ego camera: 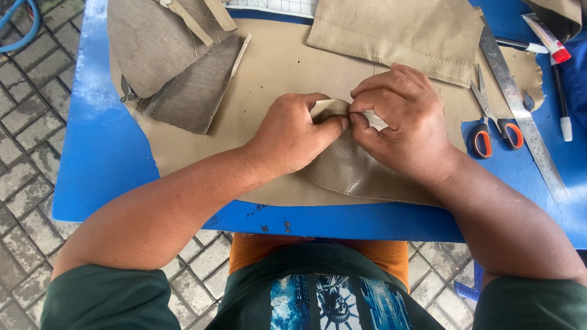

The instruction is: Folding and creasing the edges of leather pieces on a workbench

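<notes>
A small folded piece of tan leather [351, 165] is pinched between both hands at the middle of the blue worktop [104, 153]. The left hand [293, 134] is closed on the piece's upper edge, thumb and fingers pressed together in a tight grip. The right hand [400, 122] is likewise closed on the same edge, its fingertips touching those of the left hand, so that the fold is held from both sides. The piece lies on a large tan sheet [275, 67] that is spread over most of the worktop.

To the left, a grey fabric panel [183, 91] with a zip at its edge rests on the sheet, overlapped by another grey piece [147, 43]. A stitched tan panel [397, 33] lies above the hands. Just right of the right hand, scissors with orange-lined handles [492, 122] are seen beside a steel ruler [523, 116]. Pens [559, 85] lie near the right edge. Paving stones [30, 110] are visible beneath the worktop.
</notes>
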